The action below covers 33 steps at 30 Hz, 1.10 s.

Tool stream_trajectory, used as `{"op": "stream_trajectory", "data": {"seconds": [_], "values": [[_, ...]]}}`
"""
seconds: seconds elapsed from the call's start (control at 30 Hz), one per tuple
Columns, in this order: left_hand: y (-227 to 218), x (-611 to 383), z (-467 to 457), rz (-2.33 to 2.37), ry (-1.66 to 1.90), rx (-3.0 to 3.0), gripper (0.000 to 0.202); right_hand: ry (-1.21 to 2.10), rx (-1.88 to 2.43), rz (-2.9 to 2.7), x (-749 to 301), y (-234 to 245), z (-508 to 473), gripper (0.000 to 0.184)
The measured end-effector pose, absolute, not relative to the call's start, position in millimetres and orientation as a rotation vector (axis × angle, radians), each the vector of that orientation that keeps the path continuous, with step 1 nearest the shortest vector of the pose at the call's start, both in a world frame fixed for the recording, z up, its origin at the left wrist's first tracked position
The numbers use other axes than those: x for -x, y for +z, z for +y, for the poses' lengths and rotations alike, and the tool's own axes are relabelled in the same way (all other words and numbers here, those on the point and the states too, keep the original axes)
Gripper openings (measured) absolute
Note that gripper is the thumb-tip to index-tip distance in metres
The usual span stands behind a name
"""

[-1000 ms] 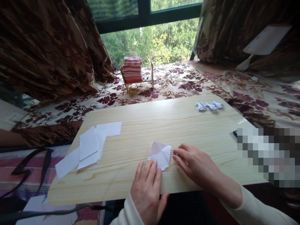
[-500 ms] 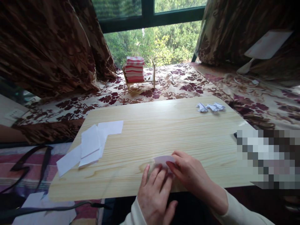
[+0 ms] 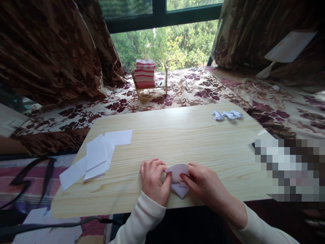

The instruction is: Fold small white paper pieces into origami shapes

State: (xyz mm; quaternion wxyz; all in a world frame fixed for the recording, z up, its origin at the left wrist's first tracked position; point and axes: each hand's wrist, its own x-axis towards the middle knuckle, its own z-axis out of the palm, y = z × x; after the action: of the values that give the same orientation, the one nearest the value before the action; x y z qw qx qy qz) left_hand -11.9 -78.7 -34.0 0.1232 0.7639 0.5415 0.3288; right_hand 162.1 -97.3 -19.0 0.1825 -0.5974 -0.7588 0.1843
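Observation:
A small sheet of white paper (image 3: 179,173), partly folded, is between my hands near the front edge of the wooden table (image 3: 157,135). Its lower end comes to a point toward me, and its upper end curves up off the tabletop. My left hand (image 3: 155,181) pinches the paper's left edge between thumb and fingers. On the right edge, my right hand (image 3: 203,183) grips it the same way, thumb on the near face. The fingertips behind the paper are partly hidden.
Several loose paper sheets (image 3: 96,154) overlap at the table's left. Small folded paper pieces (image 3: 230,115) sit at the far right corner. Behind the table stands a little rack (image 3: 166,79) with stacked pink-and-white cloths (image 3: 144,74). A blurred-out object (image 3: 286,169) covers the right edge.
My left hand has lifted from lying over the paper and moved to its left edge, now pinching it. The paper's pointed lower end has come into view. My right hand stays on the right edge.

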Motion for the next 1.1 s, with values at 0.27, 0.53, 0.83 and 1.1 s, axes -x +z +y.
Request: {"op": "stream_trajectory", "data": {"seconds": [0.27, 0.53, 0.83, 1.1], "values": [[-24.6, 14.9, -79.5, 1.582, 0.872, -2.242, 0.002, 0.518, 1.729, -2.080, -164.8, -17.5, -97.4, 0.024], [-27.3, 5.2, -83.1, 1.580, 0.882, -2.301, 0.020, 0.439, 1.724, -2.086, -159.7, -17.7, -98.5, 0.026], [-32.4, 0.5, -80.4, 1.566, 0.929, -2.304, 0.013, 0.395, 1.666, -2.063, -158.9, -23.4, -99.0, 0.019], [-20.1, 25.7, -107.1, 1.484, 0.802, -2.434, 0.023, 0.354, 1.617, -2.038, -158.8, -27.5, -101.7, 0.021]]}}
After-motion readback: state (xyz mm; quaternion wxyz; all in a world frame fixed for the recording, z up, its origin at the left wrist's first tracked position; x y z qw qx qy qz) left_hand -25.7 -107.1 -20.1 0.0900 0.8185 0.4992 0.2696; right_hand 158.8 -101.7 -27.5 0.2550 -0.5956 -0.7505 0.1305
